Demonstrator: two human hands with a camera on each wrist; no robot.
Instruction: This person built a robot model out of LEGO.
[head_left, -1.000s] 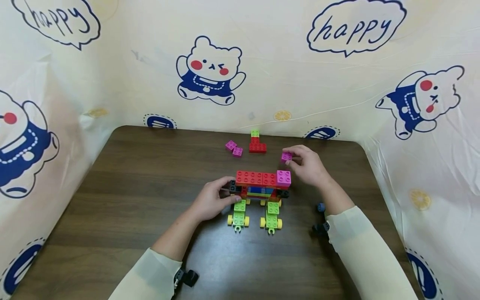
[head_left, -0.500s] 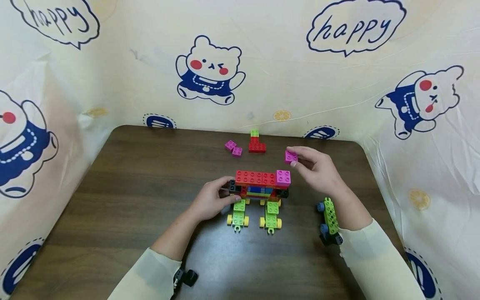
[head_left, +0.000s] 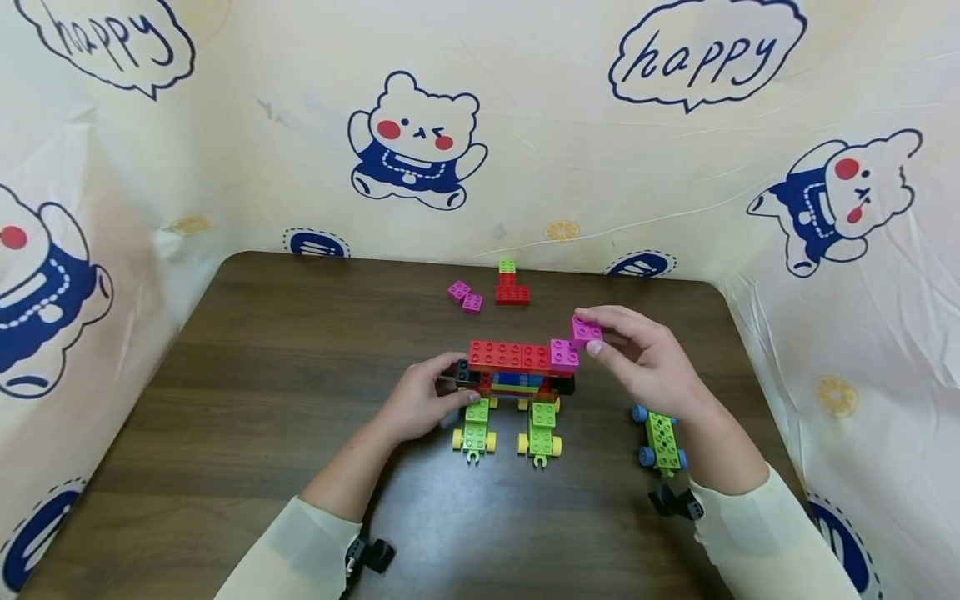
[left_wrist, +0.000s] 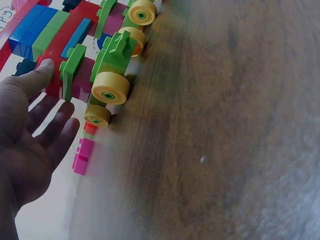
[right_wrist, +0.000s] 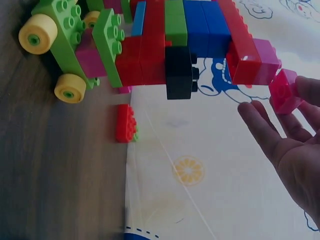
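A toy brick vehicle [head_left: 507, 357] stands mid-table on green wheeled bases with yellow wheels [left_wrist: 111, 88]. Red bricks line its top, and a pink brick [head_left: 564, 353] sits at the top's right end. Blue, green and black bricks show below, most clearly in the right wrist view. My left hand [head_left: 420, 406] grips the vehicle's left end, its thumb lying on a red brick [left_wrist: 55, 55]. Between thumb and fingers, my right hand [head_left: 658, 367] pinches another pink brick [right_wrist: 286, 92]. That brick is held right at the upper right corner of the vehicle's top, overlapping the fitted pink one from above.
Two pink bricks [head_left: 465, 297] lie at the back of the table [head_left: 300, 350]. Beside them is a red stack [head_left: 512, 293] with a green brick on it. A green wheeled base [head_left: 662, 442] with blue wheels is near my right wrist.
My right hand has come nearer and slightly right with the pink brick, reaching the vehicle's top right corner. The blue-wheeled base has come out from behind my right forearm. The left hand stays put.
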